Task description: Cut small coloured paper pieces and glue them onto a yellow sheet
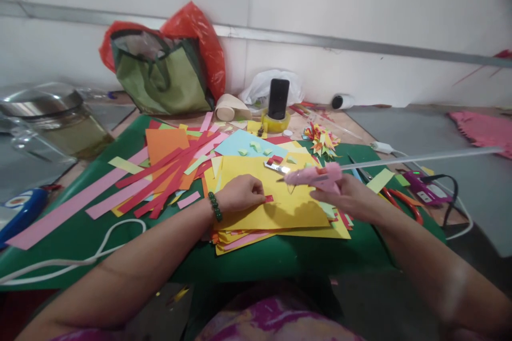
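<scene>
My left hand (243, 193), with a green bead bracelet at its wrist, rests over the yellow paper sheets (296, 214). Its fingers are closed on a small red paper piece (269, 199). My right hand (346, 196) is wrapped round a pink glue gun (320, 176), whose nozzle points left, just above and right of the left fingers. A long clear glue stick (416, 159) sticks out from the back of the gun. Behind the nozzle lie a cutter (277, 167) and small folded red pieces (275, 160).
Colored paper strips (168, 170) spread on the left. Orange-handled scissors (406, 205) and a purple power strip (430, 189) lie right. A phone (278, 98), a multicolored paper ornament (323, 140), a green bag (164, 77) and a glass jug (60, 122) stand farther back.
</scene>
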`<state>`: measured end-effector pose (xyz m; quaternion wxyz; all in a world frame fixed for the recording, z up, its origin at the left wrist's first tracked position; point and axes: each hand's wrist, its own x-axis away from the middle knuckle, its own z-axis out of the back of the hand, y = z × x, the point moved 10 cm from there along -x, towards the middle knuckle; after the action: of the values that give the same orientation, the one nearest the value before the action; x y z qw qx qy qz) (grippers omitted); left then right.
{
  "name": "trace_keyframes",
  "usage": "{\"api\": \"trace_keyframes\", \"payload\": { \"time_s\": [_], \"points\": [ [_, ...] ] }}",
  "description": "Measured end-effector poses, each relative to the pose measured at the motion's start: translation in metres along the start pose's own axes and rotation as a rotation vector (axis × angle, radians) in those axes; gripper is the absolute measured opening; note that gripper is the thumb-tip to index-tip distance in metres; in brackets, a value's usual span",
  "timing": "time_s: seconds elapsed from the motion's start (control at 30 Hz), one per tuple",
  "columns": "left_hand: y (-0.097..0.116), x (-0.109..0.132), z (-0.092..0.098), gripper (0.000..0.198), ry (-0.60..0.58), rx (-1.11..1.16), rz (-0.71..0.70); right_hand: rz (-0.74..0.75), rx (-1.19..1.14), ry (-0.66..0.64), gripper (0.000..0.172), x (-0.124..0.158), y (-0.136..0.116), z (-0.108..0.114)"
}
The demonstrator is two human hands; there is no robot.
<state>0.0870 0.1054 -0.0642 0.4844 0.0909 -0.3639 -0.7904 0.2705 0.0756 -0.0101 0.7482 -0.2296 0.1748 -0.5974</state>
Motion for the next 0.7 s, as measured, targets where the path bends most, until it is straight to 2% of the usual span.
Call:
{"api": "trace_keyframes", "payload": {
  "time_s": [0.07,0.17,0.23,0.27,0.33,0.4,0.53,0.63,0.7],
  "points": [
    [0.000,0.002,0.001,0.029,-0.040,0.110,-0.006,-0.055,-0.132,0.157,0.043,-0.003,0.015,0.023],
    [0.008,0.008,-0.002,0.033,-0.186,0.380,-0.049,-0.280,-0.253,0.440,0.041,-0.005,0.056,0.061],
    [0.018,0.014,0.002,0.033,-0.260,0.580,-0.111,-0.401,-0.225,0.587,0.040,-0.004,0.077,0.082],
    [0.021,0.016,0.005,0.032,-0.266,0.663,-0.133,-0.432,-0.167,0.615,0.042,-0.007,0.084,0.090],
    [0.021,0.017,0.013,0.031,-0.229,0.784,-0.139,-0.468,-0.025,0.602,0.049,-0.015,0.094,0.097],
    [0.018,0.016,0.018,0.033,-0.186,0.860,-0.122,-0.482,0.068,0.527,0.057,-0.024,0.104,0.093],
    [0.010,0.014,0.024,0.033,-0.082,0.905,-0.100,-0.474,0.098,0.374,0.061,-0.035,0.121,0.068],
    [0.006,0.012,0.032,0.031,0.027,0.910,-0.098,-0.483,0.129,0.243,0.060,-0.037,0.131,0.045],
    [0.004,0.012,0.033,0.030,0.056,0.944,-0.092,-0.489,0.153,0.169,0.058,-0.037,0.134,0.036]
  ]
}}
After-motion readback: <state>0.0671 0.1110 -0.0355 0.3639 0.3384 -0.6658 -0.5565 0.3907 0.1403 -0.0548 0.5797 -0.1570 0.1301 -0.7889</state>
